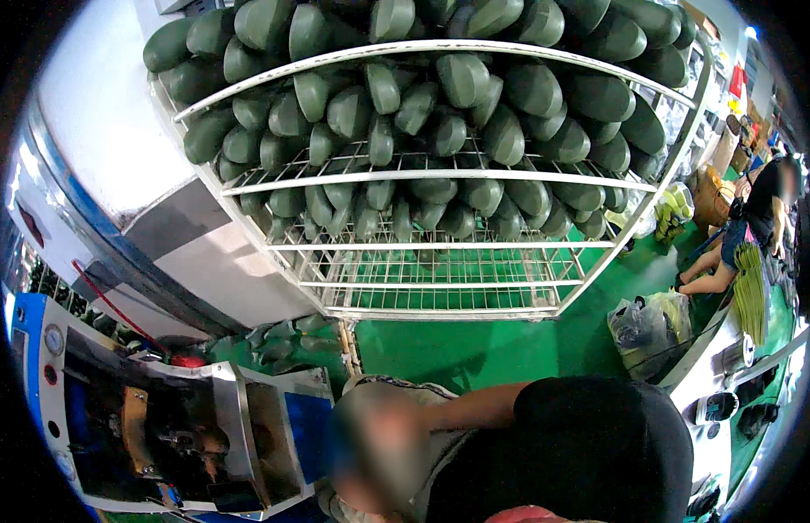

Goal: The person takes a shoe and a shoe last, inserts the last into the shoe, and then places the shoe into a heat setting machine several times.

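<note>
A black short-sleeved arm, apparently my right, reaches left across the lower part of the view, its bare forearm (pixel 479 407) in sight. My right hand (pixel 396 429) falls in a blurred patch, so its fingers cannot be made out. Another skin-toned smear lower in that patch may be my left hand (pixel 363 490); this too is unclear. Around the blur shows beige-grey fabric (pixel 444 458) with a dark edge. Whether either hand holds it is hidden. Beyond stands a white wire rack (pixel 440 314), its upper shelves packed with dark green shoe lasts (pixel 464 80).
A blue-and-white machine (pixel 235 410) with gauges stands at the left. More lasts (pixel 283 344) lie on the green floor beside it. A plastic bag (pixel 651 331) sits right of the rack, near a worktable (pixel 714 366). Farther right is another person (pixel 754 209).
</note>
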A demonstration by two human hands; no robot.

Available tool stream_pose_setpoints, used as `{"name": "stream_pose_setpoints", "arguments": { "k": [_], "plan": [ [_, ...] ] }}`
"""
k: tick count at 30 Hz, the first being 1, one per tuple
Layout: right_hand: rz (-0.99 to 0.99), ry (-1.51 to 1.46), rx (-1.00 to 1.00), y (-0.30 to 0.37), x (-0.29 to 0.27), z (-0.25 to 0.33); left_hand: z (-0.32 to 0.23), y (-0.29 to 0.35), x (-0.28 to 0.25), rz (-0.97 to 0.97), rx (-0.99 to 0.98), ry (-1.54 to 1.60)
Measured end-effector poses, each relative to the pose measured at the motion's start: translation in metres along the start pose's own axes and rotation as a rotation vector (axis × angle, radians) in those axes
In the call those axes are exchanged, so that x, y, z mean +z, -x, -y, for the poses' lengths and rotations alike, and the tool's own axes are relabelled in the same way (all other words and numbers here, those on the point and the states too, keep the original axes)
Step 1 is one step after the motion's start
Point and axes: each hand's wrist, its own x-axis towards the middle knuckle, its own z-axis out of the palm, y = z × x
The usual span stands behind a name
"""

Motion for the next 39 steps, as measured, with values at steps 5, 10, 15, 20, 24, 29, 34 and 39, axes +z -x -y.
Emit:
{"name": "stream_pose_setpoints", "arguments": {
  "k": [5, 10, 15, 20, 24, 29, 34, 39],
  "plan": [
    [0.066, 0.458, 0.194, -0.002, -0.011, -0.043, -0.028, 0.000, 0.035, 0.104, -0.174, 0.171],
    [0.198, 0.389, 0.306, -0.017, 0.010, -0.077, -0.033, 0.026, 0.024, 0.114, -0.149, 0.039],
    [-0.045, 0.297, 0.363, -0.006, 0.021, -0.053, -0.024, 0.024, 0.003, 0.018, -0.038, -0.284],
    [-0.122, 0.563, 0.158, 0.006, 0.022, -0.059, 0.004, 0.005, 0.033, -0.029, 0.063, -0.220],
    [0.015, 0.617, 0.255, 0.003, 0.037, -0.057, 0.028, 0.013, 0.026, -0.013, -0.021, -0.204],
    [0.180, 0.751, 0.229, -0.040, 0.014, -0.058, 0.030, -0.015, 0.039, -0.031, -0.158, -0.170],
    [0.168, 0.798, 0.236, -0.043, 0.025, -0.065, 0.038, -0.014, 0.043, -0.109, -0.170, -0.191],
    [0.078, 0.646, 0.309, -0.038, 0.018, -0.061, 0.034, -0.026, 0.051, 0.014, -0.167, -0.149]
  ]
}}
